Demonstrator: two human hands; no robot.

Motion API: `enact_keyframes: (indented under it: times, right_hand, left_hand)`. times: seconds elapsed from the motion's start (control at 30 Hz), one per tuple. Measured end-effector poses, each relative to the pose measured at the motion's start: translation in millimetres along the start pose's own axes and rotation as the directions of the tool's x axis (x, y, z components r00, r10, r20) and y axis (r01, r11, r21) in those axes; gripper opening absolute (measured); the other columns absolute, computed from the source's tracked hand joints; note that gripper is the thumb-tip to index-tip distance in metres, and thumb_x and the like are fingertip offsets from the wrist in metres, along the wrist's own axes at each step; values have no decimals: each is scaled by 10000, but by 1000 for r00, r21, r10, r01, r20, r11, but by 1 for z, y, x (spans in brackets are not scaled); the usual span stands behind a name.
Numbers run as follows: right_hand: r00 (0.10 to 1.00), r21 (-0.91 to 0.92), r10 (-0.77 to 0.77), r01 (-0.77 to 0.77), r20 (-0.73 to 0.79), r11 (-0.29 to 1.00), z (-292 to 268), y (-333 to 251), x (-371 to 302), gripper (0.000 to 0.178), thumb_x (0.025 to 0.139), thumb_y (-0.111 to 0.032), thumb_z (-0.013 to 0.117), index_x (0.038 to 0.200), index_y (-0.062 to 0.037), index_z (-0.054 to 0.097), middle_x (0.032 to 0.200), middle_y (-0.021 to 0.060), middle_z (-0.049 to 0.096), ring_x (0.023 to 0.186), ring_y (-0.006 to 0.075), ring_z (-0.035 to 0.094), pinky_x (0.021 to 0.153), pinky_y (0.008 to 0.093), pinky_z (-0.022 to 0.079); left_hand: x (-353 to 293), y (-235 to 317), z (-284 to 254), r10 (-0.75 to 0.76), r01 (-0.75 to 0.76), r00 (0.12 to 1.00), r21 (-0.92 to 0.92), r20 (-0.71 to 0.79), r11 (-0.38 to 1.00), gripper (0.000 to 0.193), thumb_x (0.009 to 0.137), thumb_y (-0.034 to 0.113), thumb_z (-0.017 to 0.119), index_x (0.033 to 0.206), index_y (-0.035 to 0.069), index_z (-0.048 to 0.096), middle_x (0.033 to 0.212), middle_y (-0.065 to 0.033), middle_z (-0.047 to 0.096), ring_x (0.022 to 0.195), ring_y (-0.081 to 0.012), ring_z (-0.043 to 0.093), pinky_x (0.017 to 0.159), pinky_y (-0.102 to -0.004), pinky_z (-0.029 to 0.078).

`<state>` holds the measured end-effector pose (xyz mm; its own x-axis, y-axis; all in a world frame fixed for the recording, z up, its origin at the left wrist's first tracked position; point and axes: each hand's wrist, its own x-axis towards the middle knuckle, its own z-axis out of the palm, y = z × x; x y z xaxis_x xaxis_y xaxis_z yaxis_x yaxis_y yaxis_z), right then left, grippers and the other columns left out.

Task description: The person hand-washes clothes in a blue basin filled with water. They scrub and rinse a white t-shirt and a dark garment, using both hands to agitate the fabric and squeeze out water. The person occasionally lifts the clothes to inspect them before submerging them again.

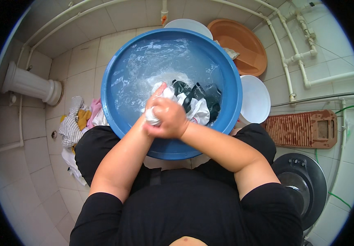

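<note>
A wet white cloth [152, 116] is bunched between my two hands over the near half of a large blue tub [108, 92]. My right hand [169, 116] is closed round it and slightly blurred. Just beyond, my left hand [157, 95] grips the same cloth, its fingers partly hidden by the right hand and the cloth. Cloudy, bubbly water [142, 67] fills the tub. Dark green and white wet clothes [199, 102] lie in the water to the right of my hands.
Clothes [76, 125] are piled on the tiles left of the tub. Beyond it stand a white basin [189, 26] and a brown basin [242, 45]. To the right are a white bucket [255, 98], a brown washboard [299, 129] and a dark round basin [314, 184]. White pipes [285, 65] run along the walls.
</note>
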<state>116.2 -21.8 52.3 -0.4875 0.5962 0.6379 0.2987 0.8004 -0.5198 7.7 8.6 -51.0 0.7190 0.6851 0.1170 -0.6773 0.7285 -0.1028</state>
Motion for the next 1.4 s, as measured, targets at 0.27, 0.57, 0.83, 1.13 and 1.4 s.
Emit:
enact_keyframes:
  times: [0.27,0.57,0.83,1.13,1.4]
  right_hand:
    - [881,41,471,-470,-50,882,-5,10,11,367,670,-436,671,670,-73,614,638,125,593,593,302,585,533,361,467]
    - [698,10,709,-712,-99,702,-11,65,2,277,705,-356,624,659,-83,611,707,132,607,624,305,593,564,369,474]
    - [914,-19,396,-399,-86,917,3,34,-5,302,697,-371,649,627,-83,587,684,107,586,631,301,575,565,372,455]
    - [328,-200,882,-891,339,408,-41,184,-60,831,691,-704,501,1078,27,578,1203,235,491,1136,343,466,962,373,345]
    - [578,-475,816,-726,-30,497,-34,138,-31,473,694,-476,644,869,-37,652,1045,135,584,935,284,573,789,366,460]
  left_hand:
    - [2,-28,-33,651,-302,702,708,-287,638,461,903,473,341,1066,79,515,908,-79,574,867,-220,561,778,-382,457]
    - [33,-58,77,477,-164,512,464,-714,871,388,880,392,353,989,72,543,958,-109,591,886,-248,584,765,-404,482]
    - [19,-49,55,545,-332,729,482,-414,811,487,872,449,337,1079,51,527,1019,-92,570,976,-233,536,845,-354,435]
    - [16,-10,59,489,-195,500,458,-714,867,549,895,446,416,1197,-13,441,1193,-152,518,1057,-323,525,901,-465,415]
    - [17,-14,34,593,-319,580,514,-558,796,499,854,399,522,1164,9,482,1172,-152,533,1055,-319,520,928,-459,396]
